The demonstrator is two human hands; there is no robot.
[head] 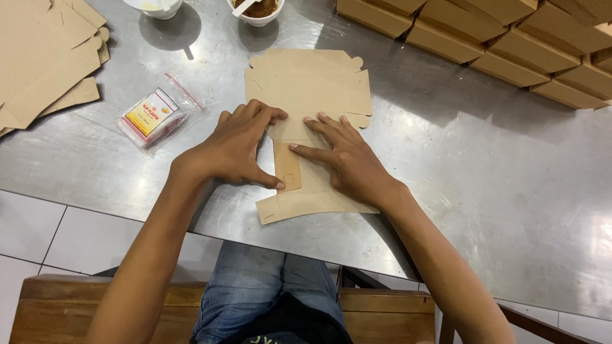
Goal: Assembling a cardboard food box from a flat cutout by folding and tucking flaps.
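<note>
A flat brown cardboard box blank (312, 89) lies on the steel table (484, 159) in front of me. My left hand (233, 146) presses down on the blank's left side, its thumb on a narrow folded flap (287, 167). My right hand (344, 156) lies flat on the blank's lower middle, fingers spread and pointing left toward that flap. Both hands touch the cardboard; neither lifts it.
A clear plastic bag of small packets (153, 118) lies left of the blank. A stack of flat cardboard blanks (44, 57) sits at far left. Folded brown boxes (510, 38) line the back right. Two white bowls (258, 9) stand at the back. A wooden chair (57, 306) is below.
</note>
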